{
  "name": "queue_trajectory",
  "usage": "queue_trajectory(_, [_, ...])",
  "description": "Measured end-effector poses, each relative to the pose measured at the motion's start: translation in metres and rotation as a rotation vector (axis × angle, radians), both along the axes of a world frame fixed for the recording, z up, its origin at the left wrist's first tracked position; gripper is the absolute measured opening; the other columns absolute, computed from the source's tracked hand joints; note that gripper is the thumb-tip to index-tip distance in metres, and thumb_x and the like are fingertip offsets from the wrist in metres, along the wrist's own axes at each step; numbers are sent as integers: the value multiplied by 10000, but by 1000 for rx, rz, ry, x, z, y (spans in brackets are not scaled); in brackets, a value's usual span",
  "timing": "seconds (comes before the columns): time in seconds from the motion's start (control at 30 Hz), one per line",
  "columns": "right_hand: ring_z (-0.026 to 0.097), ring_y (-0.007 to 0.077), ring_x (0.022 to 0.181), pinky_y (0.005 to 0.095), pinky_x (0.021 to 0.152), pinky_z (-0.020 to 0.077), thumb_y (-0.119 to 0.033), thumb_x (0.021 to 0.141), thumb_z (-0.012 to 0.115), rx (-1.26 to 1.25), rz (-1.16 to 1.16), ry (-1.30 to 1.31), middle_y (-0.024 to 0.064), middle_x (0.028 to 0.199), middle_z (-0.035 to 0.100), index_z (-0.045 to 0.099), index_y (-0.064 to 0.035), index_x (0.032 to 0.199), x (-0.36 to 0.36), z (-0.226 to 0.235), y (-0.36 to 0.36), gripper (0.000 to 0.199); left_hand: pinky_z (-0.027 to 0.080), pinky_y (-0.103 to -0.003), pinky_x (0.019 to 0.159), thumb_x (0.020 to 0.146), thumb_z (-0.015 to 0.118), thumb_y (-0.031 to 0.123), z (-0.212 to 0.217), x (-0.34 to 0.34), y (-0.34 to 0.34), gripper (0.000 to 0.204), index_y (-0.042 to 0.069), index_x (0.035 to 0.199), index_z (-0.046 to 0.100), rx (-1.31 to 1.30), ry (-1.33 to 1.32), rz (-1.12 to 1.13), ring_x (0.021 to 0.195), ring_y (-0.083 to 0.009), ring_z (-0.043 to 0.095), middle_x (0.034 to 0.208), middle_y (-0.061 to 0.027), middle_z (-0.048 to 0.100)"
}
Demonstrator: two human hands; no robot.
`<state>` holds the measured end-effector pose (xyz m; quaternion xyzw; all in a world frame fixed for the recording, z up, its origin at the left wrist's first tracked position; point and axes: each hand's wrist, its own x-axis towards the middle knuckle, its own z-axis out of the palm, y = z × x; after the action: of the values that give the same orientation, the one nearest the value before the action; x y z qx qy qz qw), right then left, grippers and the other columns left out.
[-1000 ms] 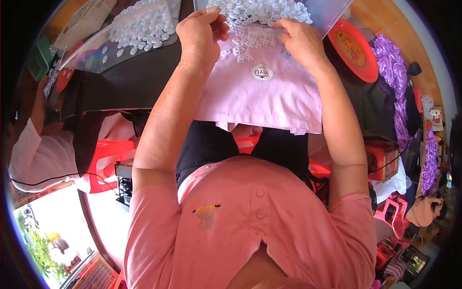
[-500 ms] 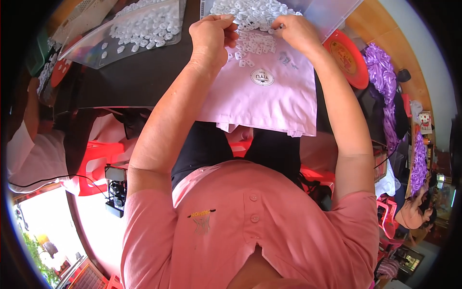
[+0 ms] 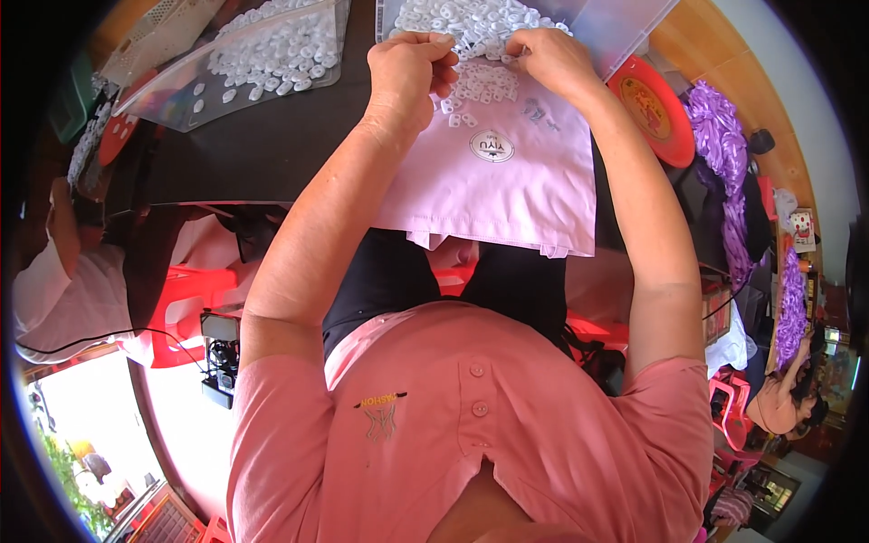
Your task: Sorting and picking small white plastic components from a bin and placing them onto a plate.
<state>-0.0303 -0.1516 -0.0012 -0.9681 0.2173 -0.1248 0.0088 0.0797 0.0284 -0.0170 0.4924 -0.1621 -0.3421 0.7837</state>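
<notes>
Small white plastic pieces [image 3: 486, 83] with holes are spread over a pale pink cloth [image 3: 507, 195], which hangs over the table's near edge and bears a round printed badge. Beyond them, more such pieces [image 3: 471, 25] are heaped in a clear plastic bin [image 3: 626, 27]. My left hand [image 3: 405, 77] hovers at the left side of the loose pieces, fingers curled and thumb pressed against them; what it pinches is hidden. At the right side of the heap, my right hand [image 3: 554, 61] has thumb and fingertips drawn together, and I cannot make out what lies between them.
A second clear bin [image 3: 158, 95] with white pieces [image 3: 281, 54] stands left on the dark table [image 3: 235, 163]. Right of my right forearm lie a red round tray [image 3: 674, 136] and purple shiny ribbon material [image 3: 720, 136]. A person in a white sleeve [image 3: 77, 290] sits at the left.
My left hand has shifted slightly to the right, toward the loose pieces. My right hand has moved a little left, its fingers still close together.
</notes>
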Motion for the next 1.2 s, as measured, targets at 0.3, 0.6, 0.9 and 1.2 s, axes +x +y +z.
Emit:
queue_trajectory(0.3, [638,306,896,437,768,483,-139,719,611,138,-16,33,128,886,680,679,-94,871,1,3,-8,172,428,-298,482,885,611,64,-1,-2,2,110,-42,876,584,-27,-28,-71,590,-171,558,742,-99,592])
queue_trajectory(0.6, [553,94,614,256,538,440,-75,730,720,858,178,-202,23,723,603,622,-27,777,-20,22,38,119,517,-355,737,908,567,68,-4,0,0,130,-61,918,572,-272,74,-153,790,-244,619,863,-150,620])
queue_trajectory(0.9, [530,56,609,230,531,420,-25,776,702,892,260,-301,-6,672,581,577,-20,738,-5,12,87,130,441,-408,927,960,456,176,-12,6,-4,265,-57,1027,563,-332,183,-311,1012,-292,583,1057,-194,622])
queue_trajectory(1.2, [559,91,624,261,589,450,-93,810,685,897,271,-422,36,697,629,647,18,867,0,1,99,130,502,-401,767,938,473,114,-8,4,-2,198,-50,1034,528,-395,225,-258,895,-297,605,1000,-201,614])
